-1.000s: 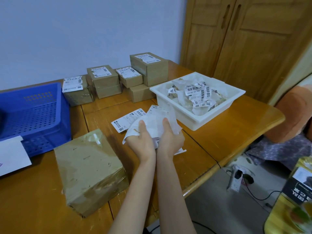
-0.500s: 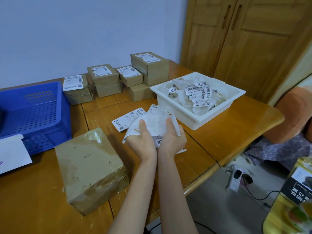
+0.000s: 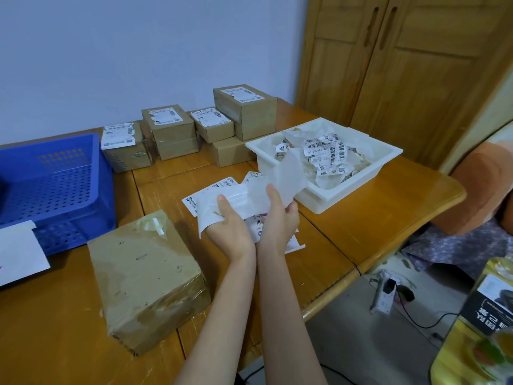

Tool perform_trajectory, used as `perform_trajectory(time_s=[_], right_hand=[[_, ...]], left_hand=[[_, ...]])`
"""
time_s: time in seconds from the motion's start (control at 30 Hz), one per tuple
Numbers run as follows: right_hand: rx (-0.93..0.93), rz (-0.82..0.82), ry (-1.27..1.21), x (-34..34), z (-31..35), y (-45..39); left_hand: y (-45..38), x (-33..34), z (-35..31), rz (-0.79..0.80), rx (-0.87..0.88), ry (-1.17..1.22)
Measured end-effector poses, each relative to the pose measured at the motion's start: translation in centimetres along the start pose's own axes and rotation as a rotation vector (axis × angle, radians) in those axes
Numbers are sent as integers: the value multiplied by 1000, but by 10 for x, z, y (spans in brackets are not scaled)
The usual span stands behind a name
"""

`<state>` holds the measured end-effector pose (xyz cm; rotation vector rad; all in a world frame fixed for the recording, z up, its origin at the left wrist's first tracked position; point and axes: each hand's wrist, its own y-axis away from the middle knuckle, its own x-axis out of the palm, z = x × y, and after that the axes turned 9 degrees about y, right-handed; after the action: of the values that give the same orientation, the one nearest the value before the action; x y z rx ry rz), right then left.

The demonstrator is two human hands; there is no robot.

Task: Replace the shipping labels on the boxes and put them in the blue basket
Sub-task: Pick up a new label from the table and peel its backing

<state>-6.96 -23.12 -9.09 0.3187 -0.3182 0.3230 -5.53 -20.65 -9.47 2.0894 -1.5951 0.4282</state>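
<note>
My left hand (image 3: 231, 232) and my right hand (image 3: 279, 222) both hold a white shipping label sheet (image 3: 238, 201) above the table. My right hand pinches its translucent backing (image 3: 290, 176), which stands peeled up toward the white bin. A large taped cardboard box (image 3: 144, 276) without a label lies to the left of my arms. Loose new labels (image 3: 219, 186) lie on the table under my hands. The blue basket (image 3: 52, 187) stands at the left. Several small labelled boxes (image 3: 213, 126) are stacked at the back.
A white bin (image 3: 361, 176) of crumpled old labels and backings sits right of my hands. A white sheet (image 3: 19, 254) leans at the basket's front. The table's edge (image 3: 347, 276) runs diagonally at the right; below it, floor with cables. A wooden wardrobe (image 3: 402, 65) stands behind.
My right hand has pulled the backing up and to the right, away from the label held by my left hand. The boxes and basket have stayed put.
</note>
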Motion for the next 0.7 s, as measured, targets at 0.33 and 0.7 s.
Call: perform_trajectory(time_s=[0.33,0.7], right_hand=[[53,88,217,2,-6,4],[-69,-63,256,-1,-8,0]], left_hand=[[-7,-5,9,-54,-60,11],[-18,-6,19,-2,-97,-22]])
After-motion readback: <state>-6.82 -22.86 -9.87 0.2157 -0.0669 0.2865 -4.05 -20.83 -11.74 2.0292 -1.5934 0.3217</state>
